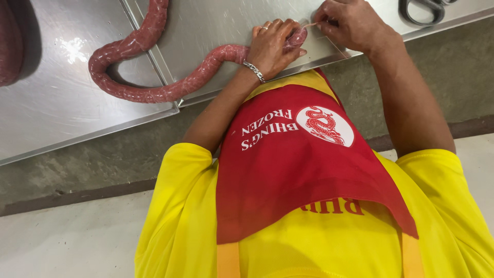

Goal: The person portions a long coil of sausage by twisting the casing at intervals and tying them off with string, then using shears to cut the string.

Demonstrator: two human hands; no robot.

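A long, dark pink sausage [154, 90] in a clear casing curls across two steel table tops [62, 113]. My left hand [272, 46], with a silver bracelet on the wrist, is closed around the sausage's near end at the table edge. My right hand [350, 23] is just right of it, fingers pinched on a thin pale string [310, 24] that comes off the sausage tip. The tip shows pink between the two hands. My yellow shirt and red apron [309, 170] fill the lower part of the view.
Scissors with grey handles [422, 11] lie on the steel top at the far right, beyond my right hand. Part of another dark red sausage [7, 41] shows at the left edge. A seam [154, 56] separates the two steel tops. Concrete floor lies below.
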